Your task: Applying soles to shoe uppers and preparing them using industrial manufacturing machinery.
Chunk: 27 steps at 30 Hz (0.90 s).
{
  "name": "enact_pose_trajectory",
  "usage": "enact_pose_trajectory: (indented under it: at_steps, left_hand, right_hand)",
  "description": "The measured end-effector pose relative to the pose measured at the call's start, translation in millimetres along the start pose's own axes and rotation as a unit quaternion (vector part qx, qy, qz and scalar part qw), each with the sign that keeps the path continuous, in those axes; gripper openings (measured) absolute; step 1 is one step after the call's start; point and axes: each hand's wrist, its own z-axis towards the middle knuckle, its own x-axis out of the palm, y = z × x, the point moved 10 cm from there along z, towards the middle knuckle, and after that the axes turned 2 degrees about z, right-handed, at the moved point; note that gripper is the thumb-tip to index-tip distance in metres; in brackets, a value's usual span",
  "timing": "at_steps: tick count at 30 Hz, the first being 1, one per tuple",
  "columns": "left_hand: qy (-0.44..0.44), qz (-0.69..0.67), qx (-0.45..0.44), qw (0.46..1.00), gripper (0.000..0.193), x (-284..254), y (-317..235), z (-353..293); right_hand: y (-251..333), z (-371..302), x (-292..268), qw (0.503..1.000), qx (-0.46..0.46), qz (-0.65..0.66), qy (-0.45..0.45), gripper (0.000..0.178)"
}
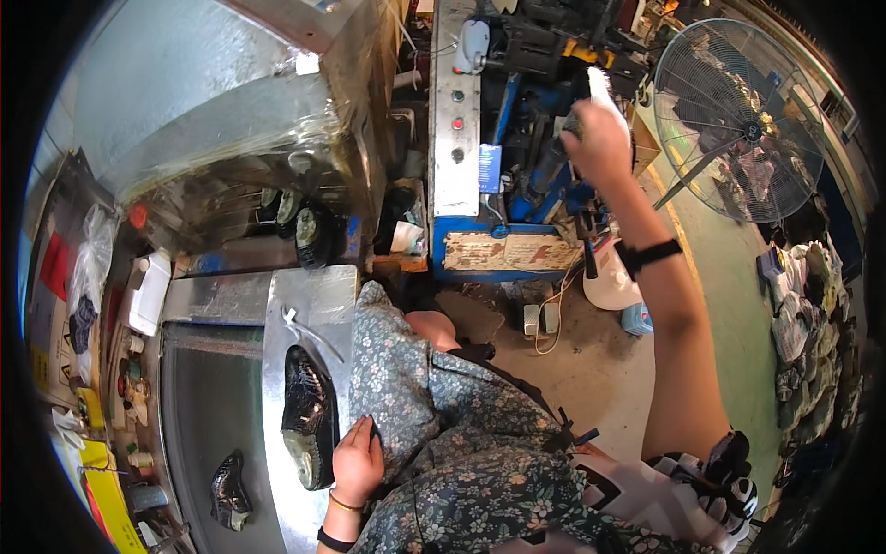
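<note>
My left hand (358, 463) lies open beside my lap, its fingers stretched out, at the edge of a metal ledge. Right next to it on the ledge rests a black shoe upper on a pale greenish last (309, 420). My right hand (602, 148) is stretched far forward over the blue machine (544, 180), its fingers bent round something I cannot make out. A bright white piece (600, 87) shows just beyond its fingers; its kind is unclear. A second black shoe upper (231, 489) sits on the dark belt (221, 397) at the left.
A white tie-like strip (309, 332) lies on the ledge. Several shoes on lasts (312, 235) stand under the plastic-wrapped metal hood (240, 111). A control panel with buttons (457, 120) faces me. A large fan (743, 120) stands at the right, with piled shoe parts (803, 323) nearer.
</note>
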Motion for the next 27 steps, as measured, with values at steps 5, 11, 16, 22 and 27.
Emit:
enact_pose_trajectory:
  at_steps: [5, 11, 16, 22, 27]
  left_hand:
    - [0.002, 0.065, -0.002, 0.998, 0.032, 5.7, -24.7, 21.3]
    - [-0.033, -0.097, -0.034, 0.994, 0.032, -23.9, -30.7, 34.2]
    - [-0.21, -0.177, -0.018, 0.961, 0.033, -107.3, -32.1, 73.3]
    - [0.197, -0.222, 0.101, 0.949, 0.058, -36.7, -62.4, 87.5]
    - [0.403, -0.294, -0.046, 0.865, 0.077, 66.2, -55.4, 11.7]
  right_hand:
    - [-115.7, -11.1, 31.3, 0.931, 0.331, -0.003, 0.153, 0.094]
    - [-27.4, -41.8, -12.7, 0.992, 0.087, 0.095, -0.003, 0.078]
    - [136.1, -129.5, -81.9, 0.937, -0.168, 0.299, 0.065, 0.077]
    - [301.5, -245.1, -92.3, 0.747, -0.489, 0.421, 0.163, 0.057]
    - [385.9, -239.5, -13.9, 0.571, -0.366, 0.577, 0.454, 0.038]
